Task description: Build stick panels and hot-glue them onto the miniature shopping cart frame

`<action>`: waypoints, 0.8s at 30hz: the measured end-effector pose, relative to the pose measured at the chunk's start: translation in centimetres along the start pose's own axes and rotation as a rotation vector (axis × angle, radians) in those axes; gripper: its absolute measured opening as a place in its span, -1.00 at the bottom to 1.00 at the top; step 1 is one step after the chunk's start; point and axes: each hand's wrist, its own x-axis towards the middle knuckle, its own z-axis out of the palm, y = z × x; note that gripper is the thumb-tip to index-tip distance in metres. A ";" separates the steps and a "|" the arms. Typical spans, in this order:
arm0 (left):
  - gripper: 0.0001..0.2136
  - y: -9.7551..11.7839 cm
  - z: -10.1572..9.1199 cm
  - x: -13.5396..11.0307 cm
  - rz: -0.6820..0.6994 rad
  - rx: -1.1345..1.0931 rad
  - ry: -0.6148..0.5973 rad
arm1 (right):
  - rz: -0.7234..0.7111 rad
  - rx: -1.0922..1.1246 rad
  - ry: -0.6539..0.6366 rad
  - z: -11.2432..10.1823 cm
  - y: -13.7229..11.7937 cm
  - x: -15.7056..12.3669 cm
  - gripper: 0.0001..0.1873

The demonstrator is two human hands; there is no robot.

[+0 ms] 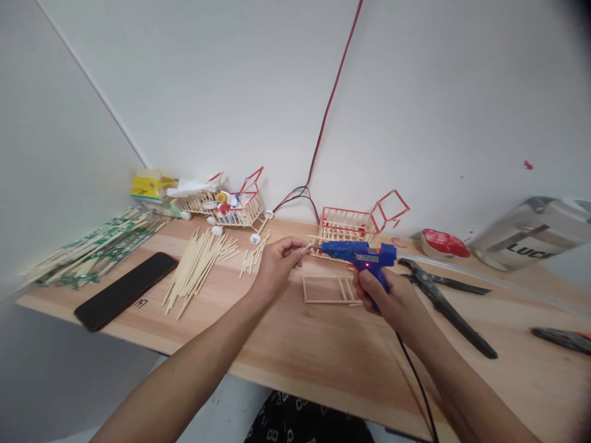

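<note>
My right hand (pixel 385 295) is wrapped round the handle of a blue hot glue gun (pixel 355 252) with a small red light lit. Its nozzle points left, at the fingertips of my left hand (pixel 284 261). Those fingers are pinched on a short wooden stick, mostly hidden by them. Below the gun, a flat rectangular frame of sticks (pixel 325 301) lies on the wooden table (pixel 277 344). Just behind the gun stands a small stick-built cart (pixel 346 215) with red-painted rims and handle.
Loose sticks (pixel 196 271) and a black phone (pixel 127 289) lie left, near packaged sticks (pixel 92 249). Another small cart (pixel 237 209) holds bottle caps. Right are black-handled cutters (pixel 447 301), a red-stained bowl (pixel 446 243) and a large plastic container (pixel 535 234). The gun's cord (pixel 418 381) hangs down.
</note>
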 end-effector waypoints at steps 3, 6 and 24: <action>-0.85 0.1 0.0 0.0 0.004 0.019 0.006 | 0.002 0.002 0.003 0.1 -0.1 -0.1 -0.47; -0.84 0.1 -0.1 0.0 0.003 0.033 0.007 | -0.002 -0.012 0.001 0.1 -0.2 -0.2 -0.47; -0.83 0.2 0.0 -0.2 -0.022 0.008 0.012 | 0.003 0.032 0.012 0.1 -0.1 -0.2 -0.50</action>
